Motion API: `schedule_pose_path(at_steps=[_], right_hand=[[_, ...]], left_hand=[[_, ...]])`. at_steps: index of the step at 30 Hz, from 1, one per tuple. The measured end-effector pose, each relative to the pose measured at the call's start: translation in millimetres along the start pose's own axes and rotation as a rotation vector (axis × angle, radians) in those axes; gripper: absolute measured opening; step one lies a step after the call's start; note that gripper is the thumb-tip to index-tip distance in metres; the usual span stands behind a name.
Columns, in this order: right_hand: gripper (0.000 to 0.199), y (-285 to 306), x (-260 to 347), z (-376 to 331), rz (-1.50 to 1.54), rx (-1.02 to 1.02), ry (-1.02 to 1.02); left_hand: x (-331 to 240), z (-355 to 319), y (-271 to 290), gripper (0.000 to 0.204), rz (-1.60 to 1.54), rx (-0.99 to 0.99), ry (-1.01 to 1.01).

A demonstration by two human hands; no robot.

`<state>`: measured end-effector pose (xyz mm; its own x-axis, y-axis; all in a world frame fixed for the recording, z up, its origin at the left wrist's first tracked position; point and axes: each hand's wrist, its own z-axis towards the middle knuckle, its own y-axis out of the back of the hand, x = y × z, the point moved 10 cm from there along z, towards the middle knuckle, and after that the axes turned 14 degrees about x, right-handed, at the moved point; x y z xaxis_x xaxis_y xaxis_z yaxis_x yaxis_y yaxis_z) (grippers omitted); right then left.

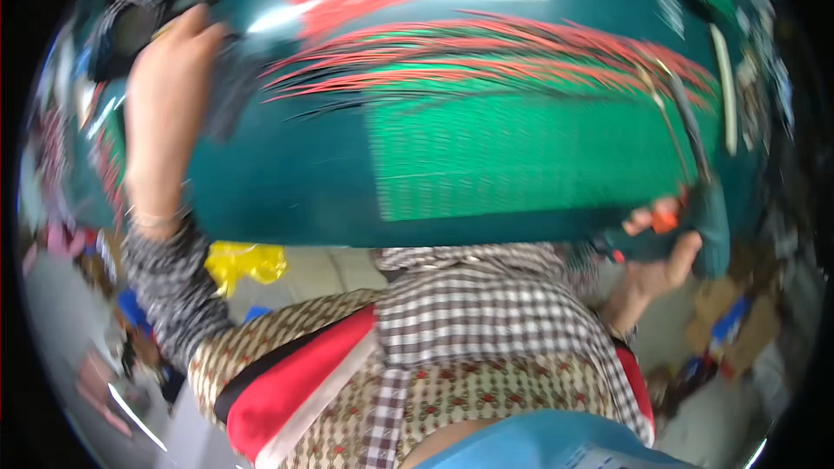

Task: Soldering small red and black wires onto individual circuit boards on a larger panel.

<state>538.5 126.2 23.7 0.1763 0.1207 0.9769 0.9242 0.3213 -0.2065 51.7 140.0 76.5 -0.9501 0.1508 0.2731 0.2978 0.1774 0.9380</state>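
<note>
Pistol-grip tool (714, 234): dark green, orange-triggered; right hand (653, 276) is gripping it. Long axis is running forward, pointing slightly left. Left hand (174, 61) is blurring; cannot tell its grip.

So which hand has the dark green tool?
The right hand, at lower right, is wrapped around the dark green tool. The left hand is at upper left, well away from it.

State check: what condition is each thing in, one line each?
Left hand, fingers bent; grip unclear from blur
Dark green tool, held; on or off unclear
Right hand, closed around the tool
Orange trigger, pressed or not unclear
Green mat, flat, partly covered
Red and black wires, loose, spread across the mat
Yellow plastic, crumpled
</note>
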Motion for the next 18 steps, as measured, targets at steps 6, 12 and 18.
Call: schedule_pose_path(at_steps=[6,12,18], right_hand=[[0.07,15.0,10.7,3.2,-0.09,-0.125,0.088],[0.068,51.7,16.3,-8.0,-0.088,-0.244,0.087],[0.071,59.7,10.2,5.9,-0.068,-0.211,0.11]], left_hand=[[-21.2,28.9,-48.9,0.011,0.25,0.199,-0.1],[-11.4,8.1,-1.0,0.026,-0.286,0.026,0.154],[-146.4,45.9,85.1,0.038,-0.816,-0.271,-0.281]])
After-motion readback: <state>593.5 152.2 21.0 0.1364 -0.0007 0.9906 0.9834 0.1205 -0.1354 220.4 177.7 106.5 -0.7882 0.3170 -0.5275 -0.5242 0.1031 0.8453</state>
